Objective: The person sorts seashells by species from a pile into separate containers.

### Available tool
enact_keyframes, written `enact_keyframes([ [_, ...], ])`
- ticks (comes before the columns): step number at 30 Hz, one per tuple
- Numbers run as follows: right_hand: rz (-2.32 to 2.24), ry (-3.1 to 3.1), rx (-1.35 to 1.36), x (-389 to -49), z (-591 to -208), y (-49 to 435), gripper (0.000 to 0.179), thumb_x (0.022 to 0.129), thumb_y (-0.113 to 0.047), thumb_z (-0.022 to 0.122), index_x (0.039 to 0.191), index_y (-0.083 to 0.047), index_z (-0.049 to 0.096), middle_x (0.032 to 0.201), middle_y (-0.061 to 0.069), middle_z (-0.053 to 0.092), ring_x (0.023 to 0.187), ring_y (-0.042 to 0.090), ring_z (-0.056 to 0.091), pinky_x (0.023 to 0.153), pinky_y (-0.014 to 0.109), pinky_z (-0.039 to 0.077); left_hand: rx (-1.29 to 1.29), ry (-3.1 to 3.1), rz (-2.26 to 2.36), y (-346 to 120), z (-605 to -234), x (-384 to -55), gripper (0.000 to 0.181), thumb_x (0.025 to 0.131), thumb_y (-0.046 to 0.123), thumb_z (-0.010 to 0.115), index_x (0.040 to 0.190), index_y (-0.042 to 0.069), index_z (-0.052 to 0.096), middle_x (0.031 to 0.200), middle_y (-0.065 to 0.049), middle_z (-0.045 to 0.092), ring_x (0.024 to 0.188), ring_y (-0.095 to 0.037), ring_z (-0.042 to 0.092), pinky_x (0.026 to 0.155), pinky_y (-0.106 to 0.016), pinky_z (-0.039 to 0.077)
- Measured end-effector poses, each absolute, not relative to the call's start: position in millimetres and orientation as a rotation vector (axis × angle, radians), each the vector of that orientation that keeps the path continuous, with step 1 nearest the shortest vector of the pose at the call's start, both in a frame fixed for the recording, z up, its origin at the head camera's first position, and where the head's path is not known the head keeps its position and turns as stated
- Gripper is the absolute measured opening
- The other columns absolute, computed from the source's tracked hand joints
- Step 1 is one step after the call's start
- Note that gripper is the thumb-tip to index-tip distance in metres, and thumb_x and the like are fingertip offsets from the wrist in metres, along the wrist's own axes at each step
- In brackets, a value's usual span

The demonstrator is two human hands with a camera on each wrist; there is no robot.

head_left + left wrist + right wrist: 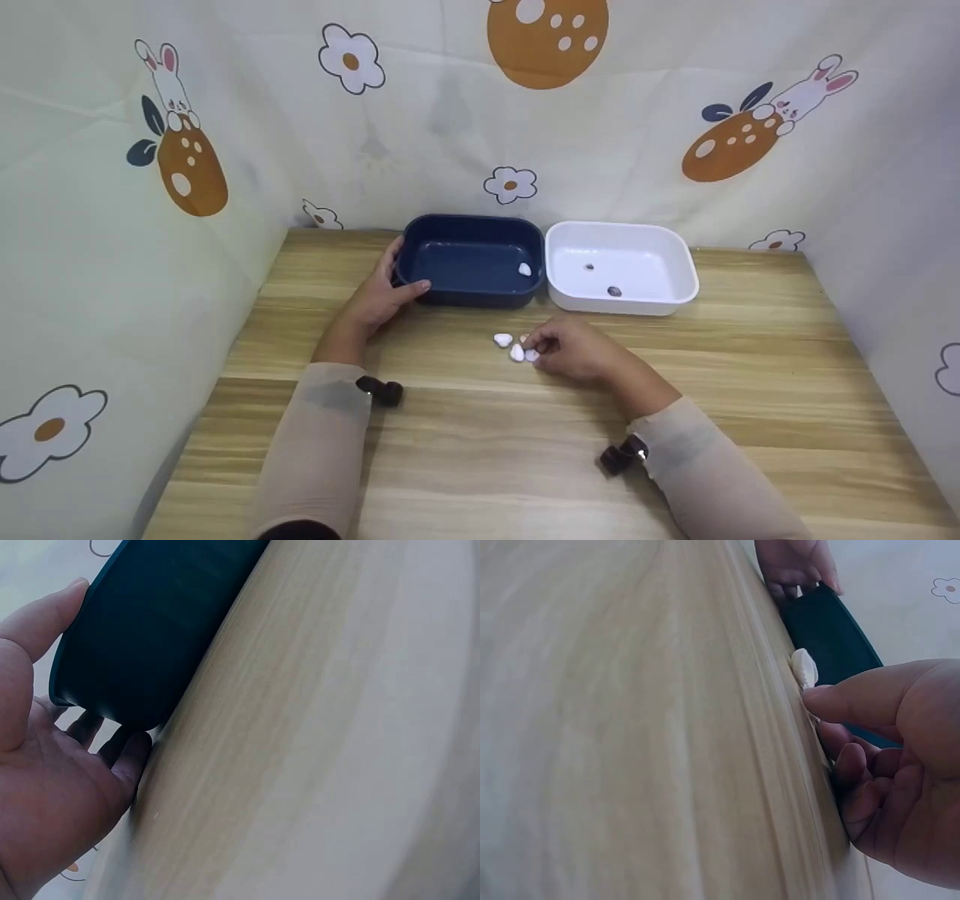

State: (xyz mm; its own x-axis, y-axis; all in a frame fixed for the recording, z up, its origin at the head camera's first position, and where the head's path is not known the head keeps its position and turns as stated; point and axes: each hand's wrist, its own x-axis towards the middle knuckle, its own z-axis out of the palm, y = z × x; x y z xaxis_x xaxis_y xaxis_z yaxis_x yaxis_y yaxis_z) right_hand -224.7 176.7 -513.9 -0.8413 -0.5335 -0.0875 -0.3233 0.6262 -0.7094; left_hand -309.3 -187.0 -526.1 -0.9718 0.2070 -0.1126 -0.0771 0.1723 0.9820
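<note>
My left hand [377, 298] grips the left end of a dark blue rectangular box [480, 298]. Its thumb lies at the rim, and the other fingers reach round the side and low edge in the left wrist view. Inside that box is one white pebble [525, 269]. My right hand [574, 350] is down at the tabletop, thumb and forefinger pinching a small whitish pebble [532, 355], largely hidden by the fingertips. Beside the fingertips lie two white pebbles, one at the left [503, 340] and one closer [517, 352]. A brownish piece [524, 339] shows partly behind the forefinger.
A white rectangular box [622, 306] stands right against the blue one, holding a small brown piece [589, 267] and a larger dark one [614, 291]. Both boxes stand at the back of the wooden table [465, 465], before a patterned cloth [442, 135] that also hangs at both sides.
</note>
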Motion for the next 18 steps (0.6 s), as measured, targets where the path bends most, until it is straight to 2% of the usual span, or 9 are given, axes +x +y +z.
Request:
enact_keyframes([
  [11,-0.977,2.575,-0.675,-224.9,-509.4,177.6,0.022,0.088,-0.004,0.078,0.107,-0.012,0.081,0.093,-0.001,0.075,0.088,0.009,0.062,0.080,0.024,0.052,0.124,2.239,1.881,-187.0,-528.6,-310.5,0.109,0.092,0.025,0.085,0.173,0.029,0.013,0.180,-0.008,0.022,0.166,-0.027,0.023,0.137,-0.044,0.015],
  [18,-1.057,2.615,-0.532,-223.7,-492.1,182.9,0.026,0.089,-0.007,0.075,0.113,-0.016,0.082,0.096,0.000,0.075,0.088,0.014,0.064,0.081,0.032,0.054,0.125,2.250,1.875,-187.2,-529.7,-311.2,0.107,0.093,0.022,0.084,0.173,0.029,0.014,0.179,-0.010,0.024,0.166,-0.029,0.023,0.137,-0.047,0.012],
])
